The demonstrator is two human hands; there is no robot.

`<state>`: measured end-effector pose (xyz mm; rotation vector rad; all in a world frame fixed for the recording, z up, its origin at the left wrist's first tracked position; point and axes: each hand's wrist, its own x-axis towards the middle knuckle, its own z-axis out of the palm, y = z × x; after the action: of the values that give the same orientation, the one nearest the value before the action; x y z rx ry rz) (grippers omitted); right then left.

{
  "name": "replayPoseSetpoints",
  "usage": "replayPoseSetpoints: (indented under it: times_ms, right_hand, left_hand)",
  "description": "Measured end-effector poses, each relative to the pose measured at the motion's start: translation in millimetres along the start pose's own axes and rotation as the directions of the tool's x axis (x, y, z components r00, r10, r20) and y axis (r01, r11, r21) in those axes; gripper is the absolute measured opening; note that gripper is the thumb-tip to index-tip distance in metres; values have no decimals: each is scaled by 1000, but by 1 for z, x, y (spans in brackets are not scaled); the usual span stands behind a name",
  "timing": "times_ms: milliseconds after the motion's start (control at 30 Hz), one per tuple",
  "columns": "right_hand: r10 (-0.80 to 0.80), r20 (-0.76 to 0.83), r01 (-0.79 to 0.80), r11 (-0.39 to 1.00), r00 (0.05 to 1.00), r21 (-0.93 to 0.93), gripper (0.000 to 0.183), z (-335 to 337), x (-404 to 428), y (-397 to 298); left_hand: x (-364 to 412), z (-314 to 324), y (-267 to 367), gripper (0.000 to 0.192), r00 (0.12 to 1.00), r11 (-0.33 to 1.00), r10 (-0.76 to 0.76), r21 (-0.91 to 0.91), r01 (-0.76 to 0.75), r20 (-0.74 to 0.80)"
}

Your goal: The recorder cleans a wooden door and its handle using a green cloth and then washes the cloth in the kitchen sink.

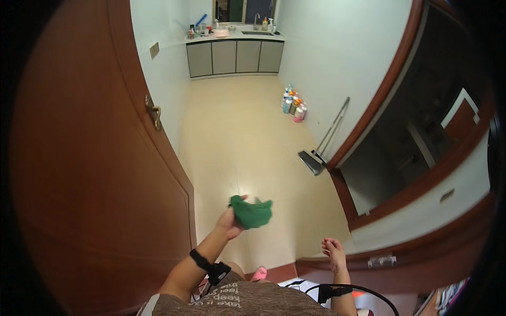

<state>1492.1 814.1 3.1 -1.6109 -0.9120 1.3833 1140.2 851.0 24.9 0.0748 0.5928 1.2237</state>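
A crumpled green cloth [253, 213] lies draped over my left hand [230, 224], which holds it in front of me above the tiled floor; most of the fingers are hidden by the fabric. My right hand [334, 251] hangs lower and to the right, apart from the cloth, with its fingers loosely curled. Both forearms wear black straps with cables or small devices. A pink slipper [259, 273] shows below, near a reddish threshold.
A wooden door [79, 158] with a metal handle [155, 113] stands at left. A broom and dustpan [313, 161] lean at the right wall, with several bottles [293, 103] beyond. A counter [237, 36] with a sink spans the far end. A dark doorway opens right.
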Motion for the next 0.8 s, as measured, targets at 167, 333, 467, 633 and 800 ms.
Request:
replayPoseSetpoints:
  times_ms: [167,333,467,633,800]
  right_hand:
    - [-236,351,313,933,906,-180,19,119,201,-104]
    - [-360,614,685,579,702,-443,23,216,302,-159]
    - [-277,632,640,611,724,-465,25,199,398,-208]
    - [-433,208,448,581,877,-679,22,141,497,-287]
    - [-496,-15,353,639,868,-684,20,97,605,-305]
  left_hand:
    - [83,-21,142,28,903,919,385,-10,-394,-190]
    - [145,-36,254,28,734,790,584,33,-613,-346]
    - [247,-6,308,27,769,791,578,-45,-610,-273]
    - [416,91,390,19,813,809,578,173,-562,-64]
    - [542,142,427,18,813,765,582,336,-550,6]
